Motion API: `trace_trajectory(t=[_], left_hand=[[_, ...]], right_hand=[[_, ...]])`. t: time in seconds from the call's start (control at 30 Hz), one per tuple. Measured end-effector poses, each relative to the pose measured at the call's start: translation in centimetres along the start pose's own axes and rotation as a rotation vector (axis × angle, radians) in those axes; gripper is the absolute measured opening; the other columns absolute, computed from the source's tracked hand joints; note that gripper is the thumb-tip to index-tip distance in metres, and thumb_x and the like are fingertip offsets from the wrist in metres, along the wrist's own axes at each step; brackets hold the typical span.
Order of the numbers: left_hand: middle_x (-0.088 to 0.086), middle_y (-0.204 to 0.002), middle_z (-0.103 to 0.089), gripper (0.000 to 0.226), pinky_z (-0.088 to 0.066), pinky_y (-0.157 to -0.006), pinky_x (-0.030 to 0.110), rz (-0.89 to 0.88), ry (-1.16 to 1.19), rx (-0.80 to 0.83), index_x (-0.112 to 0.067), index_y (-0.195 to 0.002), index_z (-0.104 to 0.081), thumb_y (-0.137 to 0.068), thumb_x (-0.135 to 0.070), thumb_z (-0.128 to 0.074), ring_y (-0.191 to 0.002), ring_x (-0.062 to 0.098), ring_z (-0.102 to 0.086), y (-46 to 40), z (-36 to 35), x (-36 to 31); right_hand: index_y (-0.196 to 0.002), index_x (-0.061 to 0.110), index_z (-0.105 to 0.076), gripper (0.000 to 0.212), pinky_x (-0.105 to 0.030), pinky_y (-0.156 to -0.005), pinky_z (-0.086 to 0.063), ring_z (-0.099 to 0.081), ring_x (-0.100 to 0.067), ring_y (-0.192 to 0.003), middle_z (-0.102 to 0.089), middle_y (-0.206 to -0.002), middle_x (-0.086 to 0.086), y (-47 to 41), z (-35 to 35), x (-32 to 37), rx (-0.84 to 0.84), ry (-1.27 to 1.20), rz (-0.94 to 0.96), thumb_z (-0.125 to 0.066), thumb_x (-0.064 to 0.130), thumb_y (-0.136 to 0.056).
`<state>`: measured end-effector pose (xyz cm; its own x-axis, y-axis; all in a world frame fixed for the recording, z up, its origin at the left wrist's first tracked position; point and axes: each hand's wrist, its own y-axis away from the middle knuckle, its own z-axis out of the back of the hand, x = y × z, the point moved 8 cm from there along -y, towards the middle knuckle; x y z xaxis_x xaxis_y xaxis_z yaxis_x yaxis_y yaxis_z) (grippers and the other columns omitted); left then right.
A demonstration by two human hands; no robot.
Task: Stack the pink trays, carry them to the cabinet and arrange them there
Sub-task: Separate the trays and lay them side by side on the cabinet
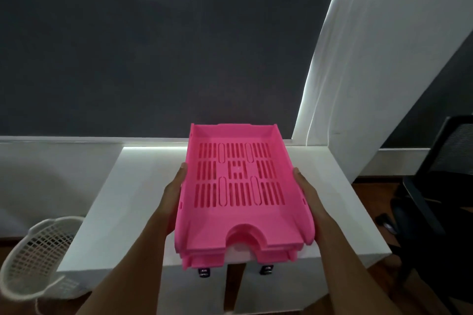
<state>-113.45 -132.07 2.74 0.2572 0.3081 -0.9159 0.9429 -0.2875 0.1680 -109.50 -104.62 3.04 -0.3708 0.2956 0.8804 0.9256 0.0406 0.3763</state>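
A stack of pink slotted trays (236,215) is held over the white cabinet top (133,199), nested one inside another, with its far end toward the dark wall. My left hand (174,194) grips the stack's left side wall and my right hand (305,192) grips its right side wall. The near end of the stack overhangs the cabinet's front edge. Whether the stack touches the cabinet top I cannot tell.
A white mesh waste basket (35,256) stands on the floor at the left of the cabinet. A black office chair (435,186) is at the right. A white curtain (358,71) hangs behind the cabinet's right corner. Two dark handles (204,272) show on the cabinet front.
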Motion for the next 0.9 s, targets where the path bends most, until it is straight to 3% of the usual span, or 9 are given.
trace_trajectory(t=[0.13,0.23,0.33,0.4,0.5,0.57,0.7,0.83,0.9], left_hand=[[0.016,-0.099,-0.072,0.062,-0.057,-0.078,0.044,0.006,-0.043,-0.027,-0.011,-0.115,-0.067,-0.098,-0.061,-0.034,-0.083,0.035,-0.071,-0.4,0.8,0.3],[0.017,-0.095,-0.069,0.058,-0.059,-0.077,0.046,-0.076,-0.093,-0.095,-0.007,-0.113,-0.065,-0.098,-0.056,-0.039,-0.078,0.034,-0.071,-0.3,0.8,-1.2],[0.021,-0.096,-0.068,0.063,-0.059,-0.079,0.052,-0.146,-0.186,-0.179,0.003,-0.117,-0.060,-0.101,-0.052,-0.035,-0.081,0.037,-0.070,-0.3,0.5,-3.4],[0.017,-0.089,-0.070,0.065,-0.062,-0.070,0.044,-0.167,-0.227,-0.152,0.007,-0.119,-0.060,-0.102,-0.050,-0.032,-0.075,0.033,-0.072,-0.2,-0.5,-4.7],[0.006,-0.076,-0.072,0.072,-0.060,-0.061,0.035,-0.164,-0.261,-0.091,0.007,-0.116,-0.061,-0.096,-0.056,-0.033,-0.065,0.023,-0.072,0.0,-1.9,-6.1],[0.002,-0.071,-0.073,0.074,-0.060,-0.060,0.034,-0.169,-0.290,-0.084,0.004,-0.114,-0.064,-0.091,-0.060,-0.034,-0.064,0.020,-0.072,0.0,-2.9,-7.2],[-0.005,-0.068,-0.073,0.058,-0.059,-0.059,0.032,-0.209,-0.290,-0.104,-0.006,-0.108,-0.068,-0.102,-0.050,-0.032,-0.062,0.015,-0.072,-0.9,-5.7,-9.3],[0.006,-0.098,-0.074,0.063,-0.058,-0.077,0.038,-0.237,-0.278,-0.129,-0.002,-0.122,-0.064,-0.096,-0.056,-0.044,-0.086,0.018,-0.073,-3.1,-10.3,-9.6],[0.013,-0.134,-0.063,0.085,-0.051,-0.100,0.047,-0.190,-0.286,-0.161,-0.008,-0.139,-0.052,-0.082,-0.071,-0.056,-0.119,0.025,-0.064,-4.6,-13.1,-8.6]], right_hand=[[-0.130,0.011,-0.066,0.075,-0.059,-0.105,-0.045,-0.065,-0.039,-0.102,-0.067,-0.119,-0.023,-0.7,0.8,0.2,-0.090,0.015,0.006,-0.061,0.071,-0.084],[-0.113,0.014,-0.076,0.049,-0.049,-0.088,-0.059,-0.072,-0.036,-0.096,-0.076,-0.106,-0.013,-0.1,1.3,2.0,-0.205,0.156,0.106,-0.062,0.056,-0.091],[-0.116,0.017,-0.076,0.027,-0.032,-0.069,-0.058,-0.076,-0.029,-0.097,-0.080,-0.101,-0.005,0.7,1.1,4.0,-0.243,0.268,0.210,-0.059,0.031,-0.099],[-0.120,0.016,-0.075,0.026,-0.023,-0.061,-0.059,-0.079,-0.017,-0.084,-0.081,-0.102,-0.006,1.1,0.4,4.7,-0.213,0.290,0.238,-0.058,0.021,-0.101],[-0.118,0.019,-0.074,0.025,-0.017,-0.055,-0.057,-0.077,-0.006,-0.069,-0.082,-0.088,0.006,1.4,0.1,5.5,-0.189,0.300,0.267,-0.056,0.014,-0.101],[-0.115,0.023,-0.074,0.025,-0.015,-0.054,-0.056,-0.076,-0.003,-0.067,-0.081,-0.082,0.011,1.7,0.2,6.7,-0.181,0.287,0.293,-0.056,0.012,-0.101],[-0.119,0.021,-0.073,0.027,-0.019,-0.056,-0.058,-0.077,-0.007,-0.069,-0.082,-0.084,0.008,2.0,2.3,9.0,-0.216,0.260,0.313,-0.058,0.011,-0.100],[-0.118,0.023,-0.074,0.026,-0.022,-0.056,-0.059,-0.078,-0.011,-0.069,-0.082,-0.093,0.001,2.4,6.8,11.4,-0.288,0.280,0.316,-0.059,0.013,-0.099],[-0.118,0.023,-0.075,0.025,-0.028,-0.061,-0.061,-0.079,-0.016,-0.076,-0.081,-0.095,-0.001,3.0,9.8,12.6,-0.314,0.299,0.315,-0.059,0.017,-0.100]])
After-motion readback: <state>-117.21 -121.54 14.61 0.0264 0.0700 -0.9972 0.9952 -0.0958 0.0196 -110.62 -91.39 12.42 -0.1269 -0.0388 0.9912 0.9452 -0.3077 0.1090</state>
